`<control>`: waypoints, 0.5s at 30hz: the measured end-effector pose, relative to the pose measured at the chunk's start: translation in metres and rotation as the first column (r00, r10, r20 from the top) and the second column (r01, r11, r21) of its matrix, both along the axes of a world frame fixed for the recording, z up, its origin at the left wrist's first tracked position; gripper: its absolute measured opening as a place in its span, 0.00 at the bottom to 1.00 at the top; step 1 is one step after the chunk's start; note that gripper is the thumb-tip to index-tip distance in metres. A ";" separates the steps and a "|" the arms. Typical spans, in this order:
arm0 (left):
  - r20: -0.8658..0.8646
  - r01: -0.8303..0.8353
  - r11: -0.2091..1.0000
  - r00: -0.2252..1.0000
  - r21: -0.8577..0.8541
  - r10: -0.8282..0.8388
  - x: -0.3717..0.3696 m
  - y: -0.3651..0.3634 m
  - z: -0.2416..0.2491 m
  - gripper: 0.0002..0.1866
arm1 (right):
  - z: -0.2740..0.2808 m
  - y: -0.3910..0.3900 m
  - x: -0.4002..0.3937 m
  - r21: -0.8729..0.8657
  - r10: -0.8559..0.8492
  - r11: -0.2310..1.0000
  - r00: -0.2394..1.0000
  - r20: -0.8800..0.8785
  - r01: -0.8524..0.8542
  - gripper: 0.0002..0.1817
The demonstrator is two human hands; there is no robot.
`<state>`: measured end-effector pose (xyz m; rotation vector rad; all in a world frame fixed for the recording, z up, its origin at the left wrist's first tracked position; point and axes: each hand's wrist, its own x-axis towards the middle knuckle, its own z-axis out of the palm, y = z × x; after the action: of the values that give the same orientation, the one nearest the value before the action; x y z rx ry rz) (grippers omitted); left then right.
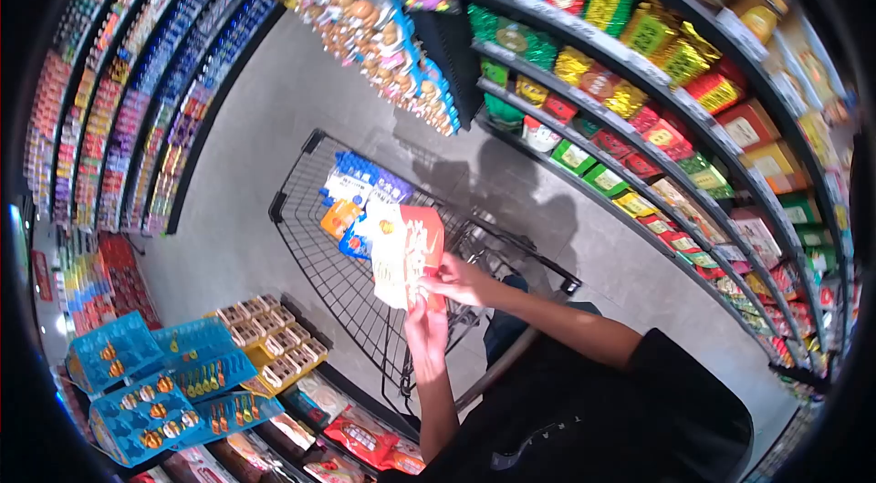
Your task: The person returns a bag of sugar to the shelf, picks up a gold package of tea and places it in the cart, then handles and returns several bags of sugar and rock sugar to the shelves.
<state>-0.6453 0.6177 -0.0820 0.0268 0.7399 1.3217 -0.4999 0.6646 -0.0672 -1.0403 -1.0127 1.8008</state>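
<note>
A red and white snack bag (422, 241) is held up over a black wire shopping cart (338, 319). My left hand (426, 328) grips its lower edge from below, fingers closed on it. From the right, my right hand (456, 282) pinches the bag's side. Behind the bag, inside the cart, lie several packages: a blue and white bag (354, 184) and an orange and blue bag (341, 218). The held bag hides part of them. Small print on the bag is too bright to read.
Shelves of colourful packets (620, 82) curve along the right. Drink shelves (137, 91) stand at the left. A hanging display (365, 18) juts in at the top. Blue display boxes (164, 392) and bagged goods (360, 433) line the lower left. Grey floor (246, 118) surrounds the cart.
</note>
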 end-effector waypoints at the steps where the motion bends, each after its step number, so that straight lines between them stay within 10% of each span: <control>1: -0.051 0.012 1.000 0.999 0.023 -0.011 0.008 -0.016 0.013 0.29 | 0.006 0.000 0.000 -0.034 0.067 0.997 0.977 -0.201 -0.075 0.23; 3: -0.161 0.043 0.996 0.986 0.080 -0.030 0.019 -0.045 0.025 0.29 | 0.031 -0.020 0.008 -0.061 -0.035 0.998 0.890 -0.455 0.008 0.25; 6: -0.491 0.194 0.970 0.866 0.148 -0.098 0.021 -0.088 0.044 0.25 | 0.059 -0.054 0.037 -0.066 -0.012 0.998 0.939 -0.345 -0.011 0.26; 9: -0.946 0.449 0.886 0.223 -0.114 -0.235 -0.002 -0.138 0.053 0.14 | 0.072 -0.092 0.071 -0.002 -0.028 1.000 0.935 -0.353 0.029 0.29; 11: -0.955 0.446 0.861 0.043 -0.243 -0.292 -0.019 -0.179 0.033 0.17 | 0.073 -0.125 0.098 -0.057 -0.069 0.997 0.940 -0.334 0.053 0.31; 13: -0.815 0.356 0.846 -0.561 -0.396 -0.145 -0.001 -0.203 0.048 0.23 | 0.084 -0.159 0.126 -0.105 -0.149 0.987 0.948 -0.280 0.124 0.34; 15: -0.846 0.304 0.841 -0.448 -0.447 -0.288 -0.008 -0.198 0.034 0.30 | 0.092 -0.194 0.149 -0.249 -0.208 0.961 0.902 -0.378 0.117 0.35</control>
<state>-0.6531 0.4196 -0.0483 1.5703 2.0188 0.2739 -0.3513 0.4706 0.0245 -0.8054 -0.4678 1.9107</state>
